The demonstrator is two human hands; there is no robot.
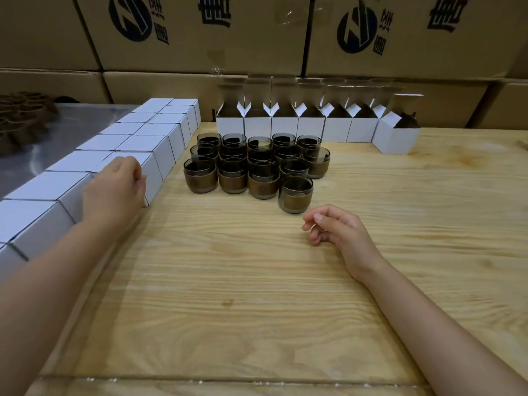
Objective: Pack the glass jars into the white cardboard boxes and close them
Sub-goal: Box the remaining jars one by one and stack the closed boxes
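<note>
Several smoky glass jars with brown sleeves (pixel 257 164) stand grouped on the wooden table, the nearest jar (pixel 295 192) at the front right of the group. A row of open white boxes (pixel 311 127) stands behind them with flaps up. Closed white boxes (pixel 137 144) run in two rows along the left side. My left hand (pixel 114 190) rests with curled fingers against the front closed box (pixel 150 178). My right hand (pixel 334 227) hovers just in front of the nearest jar, fingers loosely curled and holding nothing.
Large brown shipping cartons (pixel 200 32) are stacked as a wall behind the table. A brown moulded pulp tray (pixel 23 118) lies on a metal surface (pixel 65 132) at the far left. The light wooden tabletop (pixel 243 281) spreads between my forearms.
</note>
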